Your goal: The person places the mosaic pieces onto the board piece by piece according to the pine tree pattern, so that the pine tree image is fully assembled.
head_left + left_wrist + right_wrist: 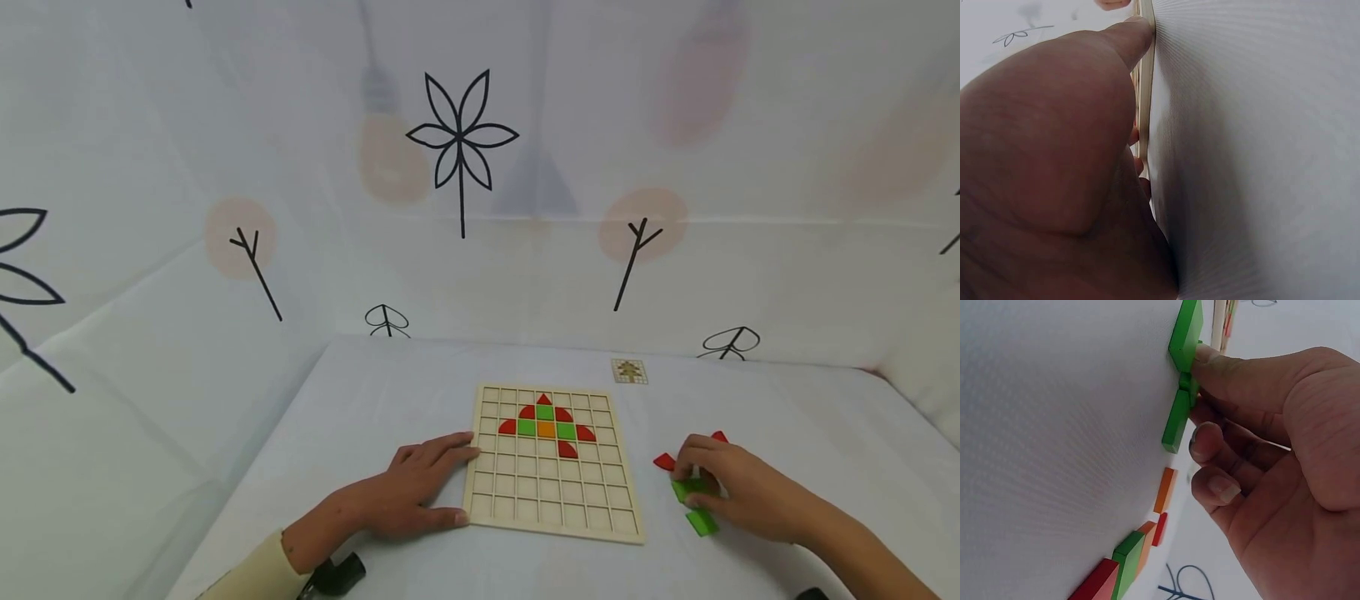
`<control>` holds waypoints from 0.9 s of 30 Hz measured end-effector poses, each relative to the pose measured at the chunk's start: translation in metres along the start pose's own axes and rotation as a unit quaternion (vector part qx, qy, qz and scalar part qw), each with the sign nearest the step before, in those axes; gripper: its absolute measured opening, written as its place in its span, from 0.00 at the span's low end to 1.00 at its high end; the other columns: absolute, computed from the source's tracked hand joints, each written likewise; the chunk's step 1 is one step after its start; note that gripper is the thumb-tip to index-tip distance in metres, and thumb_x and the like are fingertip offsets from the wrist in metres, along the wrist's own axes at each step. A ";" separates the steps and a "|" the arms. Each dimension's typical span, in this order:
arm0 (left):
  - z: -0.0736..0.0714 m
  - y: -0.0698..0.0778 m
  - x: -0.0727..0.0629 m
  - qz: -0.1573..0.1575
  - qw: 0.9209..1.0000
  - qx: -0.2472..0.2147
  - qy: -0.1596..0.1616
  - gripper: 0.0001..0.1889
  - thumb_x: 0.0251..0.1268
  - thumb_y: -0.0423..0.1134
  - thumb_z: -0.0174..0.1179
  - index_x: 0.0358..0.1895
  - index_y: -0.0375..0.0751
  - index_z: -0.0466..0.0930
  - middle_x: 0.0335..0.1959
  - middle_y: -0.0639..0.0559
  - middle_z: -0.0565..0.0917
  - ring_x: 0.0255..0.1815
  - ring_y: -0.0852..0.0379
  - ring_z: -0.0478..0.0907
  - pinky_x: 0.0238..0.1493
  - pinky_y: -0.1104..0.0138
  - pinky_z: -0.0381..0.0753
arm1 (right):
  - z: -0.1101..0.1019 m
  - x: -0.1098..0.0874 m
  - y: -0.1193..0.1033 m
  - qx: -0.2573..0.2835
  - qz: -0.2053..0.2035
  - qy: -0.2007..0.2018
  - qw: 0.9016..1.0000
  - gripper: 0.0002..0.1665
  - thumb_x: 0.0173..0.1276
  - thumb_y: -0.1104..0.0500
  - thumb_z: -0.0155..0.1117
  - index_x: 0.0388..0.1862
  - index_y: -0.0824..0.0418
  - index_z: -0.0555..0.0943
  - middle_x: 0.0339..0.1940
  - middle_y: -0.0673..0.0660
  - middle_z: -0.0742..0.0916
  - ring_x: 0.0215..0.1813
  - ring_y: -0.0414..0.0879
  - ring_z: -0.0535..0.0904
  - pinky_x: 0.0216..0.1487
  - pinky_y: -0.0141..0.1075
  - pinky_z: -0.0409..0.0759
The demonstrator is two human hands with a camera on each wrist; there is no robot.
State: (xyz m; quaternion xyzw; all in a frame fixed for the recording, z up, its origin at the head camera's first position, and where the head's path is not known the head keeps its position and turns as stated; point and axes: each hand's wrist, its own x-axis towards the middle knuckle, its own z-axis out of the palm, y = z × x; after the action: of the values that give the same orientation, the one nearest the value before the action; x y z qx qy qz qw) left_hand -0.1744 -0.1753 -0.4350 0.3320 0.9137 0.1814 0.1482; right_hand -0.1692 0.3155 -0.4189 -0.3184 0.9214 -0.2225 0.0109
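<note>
A wooden grid board (516,509) lies on the white table, with red, green and orange tiles set in its upper squares. My left hand (405,493) rests flat at the board's left side, thumb and fingertips right at its edge. To the right of the board, my right hand (757,492) pinches a green tile (1194,390) between thumb and index finger, low over the table. Other green tiles (1177,422) lie around those fingertips, one green square (702,523) nearer the front. The remaining right fingers are loosely curled.
A red tile (664,462) lies left of the right fingertips, and another red tile (720,437) shows behind that hand. Orange tiles (1165,490) and more loose pieces appear in the right wrist view. A small tree pattern card (629,372) lies behind the board.
</note>
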 end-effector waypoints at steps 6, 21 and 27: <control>0.001 -0.001 0.000 -0.001 1.000 0.002 0.001 0.44 0.74 0.73 0.53 0.86 0.67 0.48 0.88 0.63 0.45 0.87 0.56 0.47 0.76 0.44 0.55 | 0.000 0.000 -0.001 0.001 -0.001 0.010 1.000 0.21 0.60 0.60 0.83 0.44 0.45 0.80 0.38 0.34 0.80 0.39 0.32 0.73 0.39 0.31 0.77; 0.001 -0.001 0.000 0.004 1.000 0.002 0.001 0.44 0.74 0.73 0.53 0.86 0.66 0.48 0.88 0.62 0.45 0.87 0.56 0.47 0.76 0.43 0.55 | 0.004 0.004 -0.005 0.021 -0.029 0.009 0.999 0.22 0.64 0.66 0.78 0.44 0.41 0.82 0.42 0.34 0.83 0.43 0.32 0.77 0.44 0.30 0.81; 0.000 0.001 -0.001 0.002 1.000 -0.001 0.002 0.43 0.74 0.72 0.54 0.86 0.65 0.48 0.88 0.62 0.45 0.87 0.56 0.47 0.76 0.43 0.55 | 0.006 0.005 -0.012 0.015 -0.073 0.053 0.996 0.25 0.65 0.75 0.71 0.49 0.45 0.85 0.47 0.37 0.86 0.46 0.33 0.80 0.47 0.24 0.78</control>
State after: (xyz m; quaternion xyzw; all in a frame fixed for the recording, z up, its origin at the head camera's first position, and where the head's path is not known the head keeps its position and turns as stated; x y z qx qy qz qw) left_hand -0.1738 -0.1753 -0.4344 0.3335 0.9131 0.1834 0.1463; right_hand -0.1652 0.3012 -0.4185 -0.3722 0.8917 -0.2527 -0.0497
